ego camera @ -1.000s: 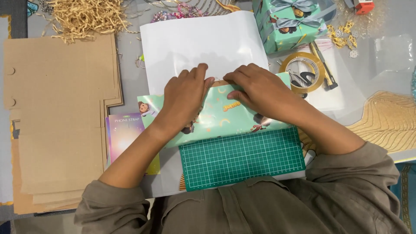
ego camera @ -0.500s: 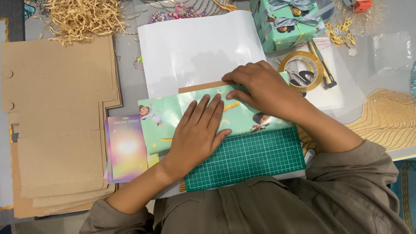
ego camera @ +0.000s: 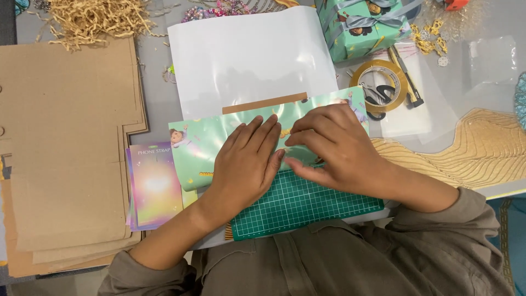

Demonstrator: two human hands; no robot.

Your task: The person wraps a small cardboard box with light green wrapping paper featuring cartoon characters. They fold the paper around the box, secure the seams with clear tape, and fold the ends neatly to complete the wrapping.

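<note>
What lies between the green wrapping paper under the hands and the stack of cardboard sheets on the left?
In the head view, a small pile of pink-purple cards lies between the green wrapping paper and the cardboard sheets, its right edge tucked beside the paper.

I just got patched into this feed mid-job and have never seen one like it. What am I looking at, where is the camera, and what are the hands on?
There is no machine: a person works with bare hands. The single view comes from a camera on their head, looking down at a table. The left hand lies flat on a mint-green patterned wrapping paper; the right hand presses the same paper beside it. Neither hand grips anything. Under the paper lies a green cutting mat, behind it a white sheet. Flat cardboard lies left, a pink-purple card beside it, a tape roll and a wrapped gift box farther back.
</note>
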